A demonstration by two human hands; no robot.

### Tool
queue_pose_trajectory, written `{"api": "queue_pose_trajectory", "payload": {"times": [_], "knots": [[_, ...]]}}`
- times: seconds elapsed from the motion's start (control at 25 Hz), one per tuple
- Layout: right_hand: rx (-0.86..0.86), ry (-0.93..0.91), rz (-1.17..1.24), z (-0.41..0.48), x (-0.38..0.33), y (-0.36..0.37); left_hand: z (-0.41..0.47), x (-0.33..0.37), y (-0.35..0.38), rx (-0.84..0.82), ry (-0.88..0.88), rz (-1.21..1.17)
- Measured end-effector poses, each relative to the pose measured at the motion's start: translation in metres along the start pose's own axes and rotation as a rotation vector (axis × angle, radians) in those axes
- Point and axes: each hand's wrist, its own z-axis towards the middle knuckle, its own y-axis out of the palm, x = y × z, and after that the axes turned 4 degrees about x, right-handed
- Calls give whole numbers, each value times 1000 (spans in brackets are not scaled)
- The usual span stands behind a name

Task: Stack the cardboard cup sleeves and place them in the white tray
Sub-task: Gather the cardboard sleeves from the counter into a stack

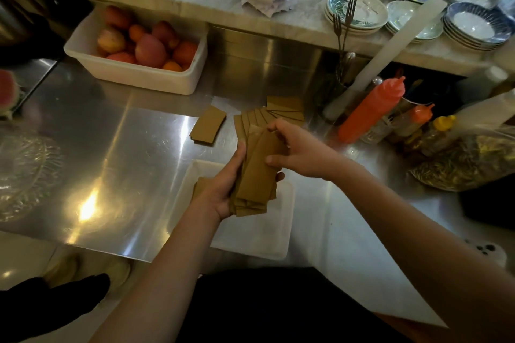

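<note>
The left hand [220,191] grips the lower end and the right hand [303,152] pinches the top of a stack of cardboard sleeves [255,172] held just above the white tray [250,239] at the near edge of the steel counter [111,147], with loose sleeves [259,118] fanned out farther back

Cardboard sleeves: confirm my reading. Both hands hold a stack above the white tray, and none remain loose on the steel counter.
One point is wrong. The head view shows loose sleeves on the steel counter: a fanned row and a small pile beyond the hands. The rest holds: left hand and right hand hold the stack above the white tray.
</note>
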Motion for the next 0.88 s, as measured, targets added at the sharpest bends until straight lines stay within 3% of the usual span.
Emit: {"api": "queue_pose_trajectory", "payload": {"times": [0.24,0.44,0.88], "knots": [[199,-145,-264,-15,-7,29,-10,-9,-8,25,-15,17],[439,-18,-2,-25,20,35,-11,-13,-21,15,72,-193],[342,304,125,-13,91,39,-4,-10,-30,63,142,-380]]}}
